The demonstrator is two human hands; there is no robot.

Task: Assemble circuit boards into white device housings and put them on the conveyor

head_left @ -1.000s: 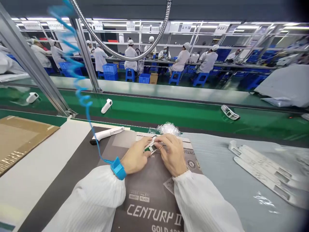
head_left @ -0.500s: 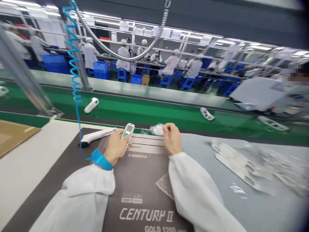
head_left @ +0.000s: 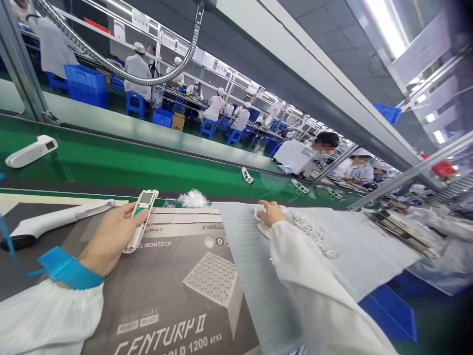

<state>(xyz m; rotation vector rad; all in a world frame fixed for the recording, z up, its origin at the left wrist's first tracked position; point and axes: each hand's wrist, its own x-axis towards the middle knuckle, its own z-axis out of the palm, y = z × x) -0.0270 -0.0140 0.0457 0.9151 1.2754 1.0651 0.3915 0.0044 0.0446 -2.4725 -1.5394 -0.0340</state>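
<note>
Handheld device (head_left: pixel 140 217) in left hand (head_left: pixel 109 239); right hand (head_left: pixel 271 213) on plastic sheet (head_left: pixel 251 256)

The white handheld device (head_left: pixel 145 201) has a green patch.

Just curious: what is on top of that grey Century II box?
A translucent white foam sheet covers the right side of the grey cardboard box, hiding it; a white plastic handheld device lies at its left.

A crumpled plastic bag (head_left: pixel 192 198) is obstructing the way ahead between the left hand (head_left: pixel 109 239) and right hand (head_left: pixel 271 213).
</note>
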